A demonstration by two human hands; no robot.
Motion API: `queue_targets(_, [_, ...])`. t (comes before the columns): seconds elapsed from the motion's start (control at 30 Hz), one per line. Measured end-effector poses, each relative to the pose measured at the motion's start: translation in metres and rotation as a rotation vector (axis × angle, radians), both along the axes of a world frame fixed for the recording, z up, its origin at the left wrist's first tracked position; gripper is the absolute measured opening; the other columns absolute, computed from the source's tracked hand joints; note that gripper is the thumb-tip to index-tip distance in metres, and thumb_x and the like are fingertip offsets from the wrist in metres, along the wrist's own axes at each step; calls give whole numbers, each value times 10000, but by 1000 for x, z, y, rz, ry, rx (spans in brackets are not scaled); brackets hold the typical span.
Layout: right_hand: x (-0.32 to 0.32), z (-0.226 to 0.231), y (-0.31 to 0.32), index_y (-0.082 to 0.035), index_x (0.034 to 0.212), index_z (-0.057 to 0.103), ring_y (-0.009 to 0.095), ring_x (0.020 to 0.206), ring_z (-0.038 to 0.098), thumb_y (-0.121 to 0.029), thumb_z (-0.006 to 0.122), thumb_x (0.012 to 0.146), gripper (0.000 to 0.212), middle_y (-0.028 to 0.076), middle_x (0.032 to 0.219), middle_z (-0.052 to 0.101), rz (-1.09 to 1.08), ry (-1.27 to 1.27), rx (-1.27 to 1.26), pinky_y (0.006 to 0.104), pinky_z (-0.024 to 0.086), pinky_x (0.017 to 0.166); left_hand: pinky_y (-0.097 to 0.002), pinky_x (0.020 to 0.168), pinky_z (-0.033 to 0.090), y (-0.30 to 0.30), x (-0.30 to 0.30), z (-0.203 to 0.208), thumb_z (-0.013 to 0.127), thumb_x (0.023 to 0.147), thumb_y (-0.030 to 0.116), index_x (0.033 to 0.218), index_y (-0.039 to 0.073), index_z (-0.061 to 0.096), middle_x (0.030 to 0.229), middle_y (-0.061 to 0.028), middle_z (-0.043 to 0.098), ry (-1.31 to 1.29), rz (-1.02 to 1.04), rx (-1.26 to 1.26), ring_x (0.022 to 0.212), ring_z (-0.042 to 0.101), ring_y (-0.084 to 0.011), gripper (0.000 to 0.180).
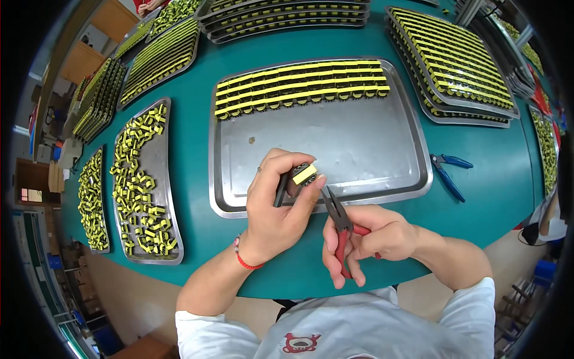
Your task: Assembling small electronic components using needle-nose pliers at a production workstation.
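Between the thumb and fingers of my left hand (272, 200) is a small transformer (305, 174), black with a yellow tape band across its top. A dark, narrow strip (281, 190) also shows inside that hand; what it is I cannot make out. My right hand (373, 236) is closed around the red handles of long-nose pliers (339, 216). Their dark jaws point up toward the left thumb, close to the transformer. Both hands are over the near edge of a metal tray (323, 140), where several rows of similar transformers (302, 87) stand along the far side.
To the left, two trays hold loose yellow-and-black parts (140, 191). Stacked trays of lined-up transformers stand at the back (287, 15) and far right (451, 57). Blue-handled cutters (449, 173) lie on the green table (490, 197), right of the middle tray.
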State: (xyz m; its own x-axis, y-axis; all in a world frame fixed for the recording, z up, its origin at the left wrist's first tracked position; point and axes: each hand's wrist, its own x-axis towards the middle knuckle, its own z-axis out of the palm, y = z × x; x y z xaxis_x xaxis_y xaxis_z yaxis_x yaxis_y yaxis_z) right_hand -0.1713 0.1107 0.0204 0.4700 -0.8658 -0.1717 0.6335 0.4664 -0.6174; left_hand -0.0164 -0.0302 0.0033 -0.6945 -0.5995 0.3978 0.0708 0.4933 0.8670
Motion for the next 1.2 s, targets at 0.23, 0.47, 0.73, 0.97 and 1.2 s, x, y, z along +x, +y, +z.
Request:
queue_targets(0.23, [6, -7, 0, 21, 1100, 456, 358, 856, 692, 87, 407, 738, 371, 237, 981, 625, -43, 3, -11, 362, 592, 605, -252, 508, 380, 6, -5, 4, 707, 724, -124, 1063, -4, 630, 849, -68, 559, 49, 26, -167, 627, 478, -114, 368])
queue_targets(0.47, [8, -5, 0, 21, 1053, 474, 321, 791, 686, 96, 402, 727, 342, 220, 921, 630, -92, 48, 22, 335, 554, 552, -265, 517, 480, 5, -4, 2, 678, 686, -159, 1083, -30, 626, 873, -122, 619, 67, -2, -305, 664, 607, -181, 421])
queue_targets(0.73, [11, -3, 2, 14, 936, 505, 217, 644, 621, 91, 418, 719, 246, 172, 806, 619, -79, 129, -56, 274, 415, 466, -314, 622, 495, 9, -2, 15, 682, 630, -160, 1025, -51, 655, 855, -159, 654, 95, -9, -318, 726, 619, -256, 410])
queue_targets(0.97, [9, -1, 2, 17, 971, 501, 250, 695, 658, 76, 420, 725, 265, 178, 836, 635, -51, 265, -38, 283, 457, 493, -301, 603, 471, 9, -2, 11, 706, 676, -134, 1014, -49, 656, 819, -140, 643, 87, 17, -296, 695, 596, -227, 352])
queue_targets(1.2, [11, -1, 1, 49, 1065, 496, 331, 821, 698, 59, 398, 688, 390, 213, 931, 633, -24, 111, -44, 338, 576, 577, -240, 527, 413, 10, -6, 10, 764, 736, -68, 1004, -29, 666, 788, -91, 623, 80, 55, -227, 616, 541, -128, 289])
